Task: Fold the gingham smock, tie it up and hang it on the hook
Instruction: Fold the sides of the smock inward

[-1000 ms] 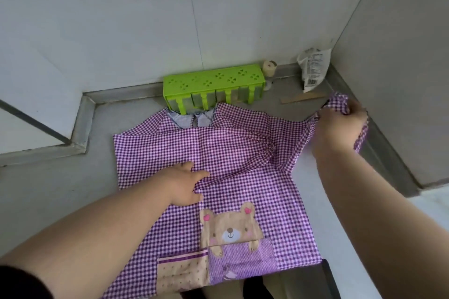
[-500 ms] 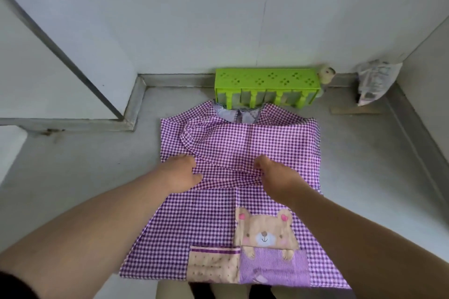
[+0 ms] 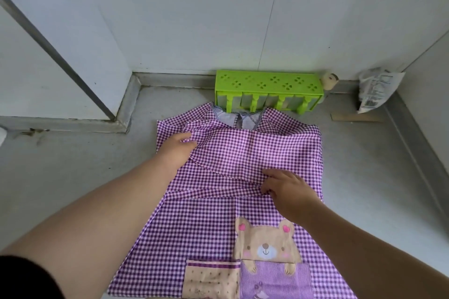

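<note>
Both hands are lying on the gingham smock (image 3: 233, 153) at frame centre. Left hand (image 3: 178, 147) is pressing flat; right hand (image 3: 286, 185) is pinching a folded sleeve edge below the green hook rack (image 3: 268, 86).

Two bare forearms, black sleeve (image 3: 21, 272) edge on left arm
</note>
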